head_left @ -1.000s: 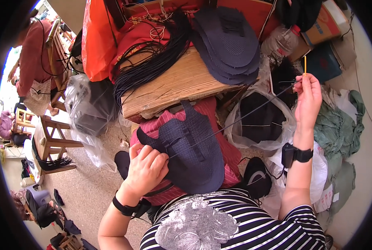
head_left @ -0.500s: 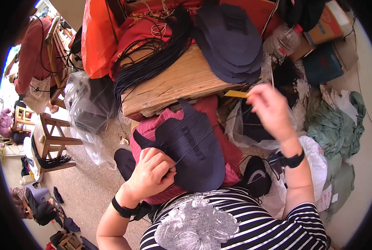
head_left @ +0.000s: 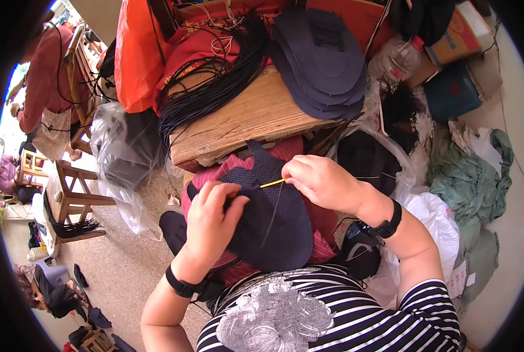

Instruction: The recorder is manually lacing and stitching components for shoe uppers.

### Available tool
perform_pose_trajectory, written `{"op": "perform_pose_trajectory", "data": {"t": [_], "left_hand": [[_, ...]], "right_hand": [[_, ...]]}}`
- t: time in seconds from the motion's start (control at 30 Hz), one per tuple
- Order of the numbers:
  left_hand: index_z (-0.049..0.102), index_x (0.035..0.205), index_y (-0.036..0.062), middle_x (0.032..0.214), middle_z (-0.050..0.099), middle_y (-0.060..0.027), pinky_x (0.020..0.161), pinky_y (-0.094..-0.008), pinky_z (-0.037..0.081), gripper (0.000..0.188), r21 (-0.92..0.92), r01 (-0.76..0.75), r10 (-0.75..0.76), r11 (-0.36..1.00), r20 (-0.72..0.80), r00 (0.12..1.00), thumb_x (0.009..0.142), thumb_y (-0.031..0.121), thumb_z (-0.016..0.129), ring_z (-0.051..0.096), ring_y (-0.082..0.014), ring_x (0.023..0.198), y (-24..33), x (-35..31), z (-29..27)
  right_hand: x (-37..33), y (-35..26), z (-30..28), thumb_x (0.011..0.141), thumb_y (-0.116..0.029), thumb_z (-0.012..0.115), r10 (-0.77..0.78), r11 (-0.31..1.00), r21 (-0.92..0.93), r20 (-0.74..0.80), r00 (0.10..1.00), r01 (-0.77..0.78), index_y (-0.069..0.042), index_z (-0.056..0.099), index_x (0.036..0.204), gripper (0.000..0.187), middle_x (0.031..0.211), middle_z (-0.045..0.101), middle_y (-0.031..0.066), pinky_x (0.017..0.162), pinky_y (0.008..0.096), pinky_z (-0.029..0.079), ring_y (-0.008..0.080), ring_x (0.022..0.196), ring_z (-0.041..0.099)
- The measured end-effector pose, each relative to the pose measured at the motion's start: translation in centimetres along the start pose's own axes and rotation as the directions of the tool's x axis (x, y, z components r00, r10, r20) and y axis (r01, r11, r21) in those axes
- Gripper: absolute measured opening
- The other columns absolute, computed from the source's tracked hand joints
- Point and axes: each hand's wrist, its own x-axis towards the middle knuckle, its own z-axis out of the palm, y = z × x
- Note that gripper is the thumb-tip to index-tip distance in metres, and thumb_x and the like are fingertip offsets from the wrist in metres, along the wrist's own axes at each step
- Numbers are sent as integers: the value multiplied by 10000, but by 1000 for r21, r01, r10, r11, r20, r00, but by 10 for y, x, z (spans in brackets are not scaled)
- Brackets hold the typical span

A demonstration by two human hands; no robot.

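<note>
A dark blue knit piece, shaped like a shoe upper, lies across my lap on a red striped cloth. My left hand is closed on its left side, thumb and fingers pinching a fold of the fabric. Between finger and thumb, my right hand grips a thin yellow tool, perhaps a threading needle. The tool's far end meets the fabric beside my left fingertips. A dark cord runs down over the piece from near my right fingers.
Ahead stands a wooden bench bearing a bundle of dark cords and a stack of similar blue pieces. Plastic bags sit left, beside a wooden stool. Right are a clear bottle and green cloth.
My right hand has come in from the upper right, bringing the yellow tool down to the fabric. My left hand has moved up along the piece, and the stretched cord has slackened.
</note>
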Motion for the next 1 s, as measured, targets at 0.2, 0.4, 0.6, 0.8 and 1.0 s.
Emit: {"op": "perform_pose_trajectory", "data": {"t": [0.2,0.4,0.6,0.8,1.0], "left_hand": [[668,1028,51,924,638,-95,762,-411,532,341,256,-58,47,965,51,998,763,154,857,657,-303,857,-1,14,21],[644,1026,59,878,644,-83,753,-413,523,309,280,-95,72,955,93,993,781,107,827,656,-299,831,-8,8,14],[577,1049,51,875,641,-59,726,-389,493,323,297,-211,224,931,-9,975,795,6,771,655,-273,782,-14,-10,12],[659,1068,82,1043,608,-89,823,-386,495,398,466,-85,166,880,-134,977,729,103,867,619,-296,968,-10,-33,-16],[698,1141,100,1094,601,-87,886,-409,507,505,300,31,36,953,-214,976,683,126,909,600,-291,1029,-21,-54,-17]], "right_hand": [[23,-5,32,910,-46,642,-71,995,78,48,996,67,-11,577,998,116,907,643,185,757,465,538,401,868,662],[44,-3,29,913,-190,699,64,981,167,194,979,-97,-29,594,952,196,864,624,171,744,496,525,414,812,647],[49,-22,38,817,-157,758,-193,973,-112,97,976,203,-69,613,863,176,1001,551,88,833,413,468,283,983,567],[50,-16,47,808,-105,744,-189,982,-14,48,981,190,-70,608,837,144,978,543,94,830,416,473,294,980,572],[56,-31,55,796,-100,707,-220,956,-173,108,970,236,-60,605,863,129,981,553,104,823,403,486,287,970,585]]}}
